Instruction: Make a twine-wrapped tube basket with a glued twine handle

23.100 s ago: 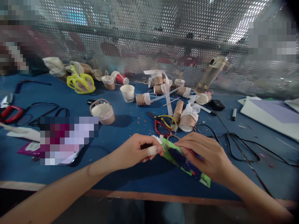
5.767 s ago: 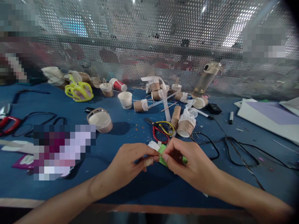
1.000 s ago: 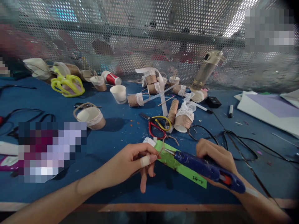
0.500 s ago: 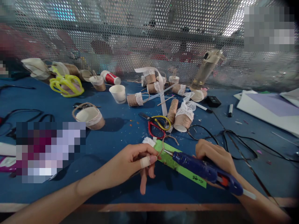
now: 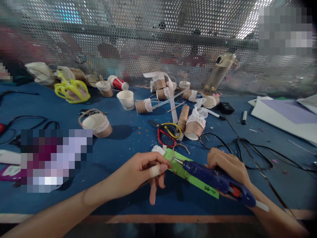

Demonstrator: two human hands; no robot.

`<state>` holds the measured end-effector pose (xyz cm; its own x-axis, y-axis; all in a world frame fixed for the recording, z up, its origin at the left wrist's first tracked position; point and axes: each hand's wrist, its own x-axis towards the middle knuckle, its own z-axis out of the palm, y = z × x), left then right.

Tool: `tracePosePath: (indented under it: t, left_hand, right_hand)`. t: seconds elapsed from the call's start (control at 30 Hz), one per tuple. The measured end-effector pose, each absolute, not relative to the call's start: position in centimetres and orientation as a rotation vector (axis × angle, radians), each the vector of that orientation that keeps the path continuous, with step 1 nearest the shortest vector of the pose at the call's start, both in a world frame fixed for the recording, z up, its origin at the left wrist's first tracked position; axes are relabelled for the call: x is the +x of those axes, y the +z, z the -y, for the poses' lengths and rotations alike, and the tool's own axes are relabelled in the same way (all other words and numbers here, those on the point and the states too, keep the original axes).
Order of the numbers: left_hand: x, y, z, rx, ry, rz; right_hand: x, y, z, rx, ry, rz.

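My right hand (image 5: 229, 165) is closed round a blue glue gun (image 5: 218, 181), whose metal nozzle points left at a loop of brown twine (image 5: 171, 158). My left hand (image 5: 141, 172), with a bandage on the forefinger, pinches that twine against the near end of a green paper strip (image 5: 195, 180) that lies on the blue table. A bit of white lace (image 5: 158, 149) sits just behind the pinch. Two fingers of my left hand hang down loose.
Red and yellow scissors (image 5: 168, 132) lie just beyond my hands. Several twine-wrapped paper cups, such as a handled one (image 5: 97, 124), and a white cup (image 5: 125, 99) are scattered behind. Black cables (image 5: 247, 152) run on the right. White and purple sheets (image 5: 287, 120) lie far right; a perforated metal screen stands behind.
Since half a second ago the glue gun has shifted slightly right and down; my left hand keeps its pinch. Several seconds earlier both hands worked the twine without the gun.
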<state>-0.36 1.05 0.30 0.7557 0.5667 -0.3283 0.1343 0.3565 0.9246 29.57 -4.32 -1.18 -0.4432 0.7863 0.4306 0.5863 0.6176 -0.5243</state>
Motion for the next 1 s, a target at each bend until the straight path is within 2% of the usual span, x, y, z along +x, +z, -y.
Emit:
tracePosePath:
  t: [0.7,1.0]
  left_hand:
    - [-0.47,0.07,-1.13,1.187,0.349,-0.659]
    - [-0.54,-0.16,-1.12,1.204,0.334,-0.664]
  right_hand:
    - [29.32,-1.2,3.76,-1.034,0.262,2.176]
    - [29.2,-0.6,3.97,-1.036,0.3,2.165]
